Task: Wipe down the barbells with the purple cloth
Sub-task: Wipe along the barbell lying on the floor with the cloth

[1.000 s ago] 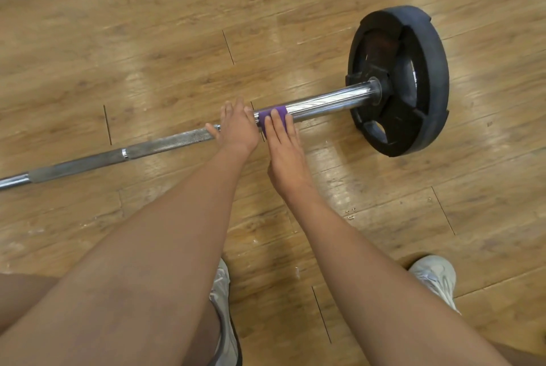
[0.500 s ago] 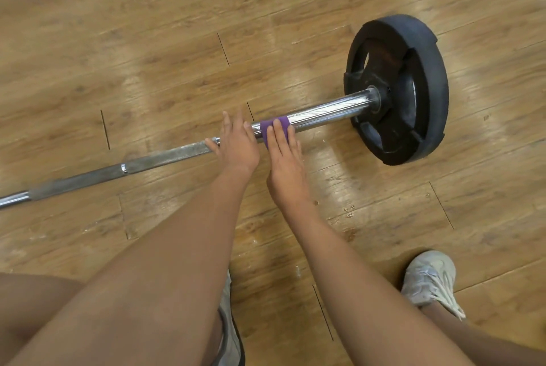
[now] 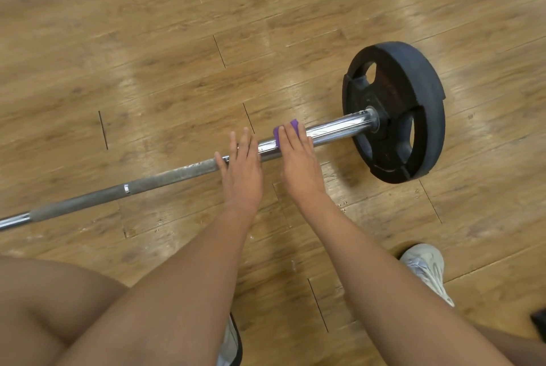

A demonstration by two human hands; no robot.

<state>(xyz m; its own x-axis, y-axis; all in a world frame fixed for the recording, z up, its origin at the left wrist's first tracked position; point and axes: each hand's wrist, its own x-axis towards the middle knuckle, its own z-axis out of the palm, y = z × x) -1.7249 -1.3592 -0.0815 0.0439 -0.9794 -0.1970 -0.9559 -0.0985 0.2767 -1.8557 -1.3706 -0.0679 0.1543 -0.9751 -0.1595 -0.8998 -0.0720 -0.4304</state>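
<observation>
Glossy wood-plank floor (image 3: pixel 177 25), pale glare patches

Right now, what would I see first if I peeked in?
The big black weight plate at the right, standing on the wooden floor at the end of a shiny barbell. In the middle, the right hand presses a purple cloth onto the bar, and the left hand rests flat beside it.

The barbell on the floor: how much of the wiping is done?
Done: nothing can be confirmed; the chrome sleeve shines, but that may be its finish. In hand: the right hand presses the purple cloth on that sleeve, near the weight plate, while the left hand rests flat on the barbell. Left: probably the dull, smudged grey shaft.
</observation>
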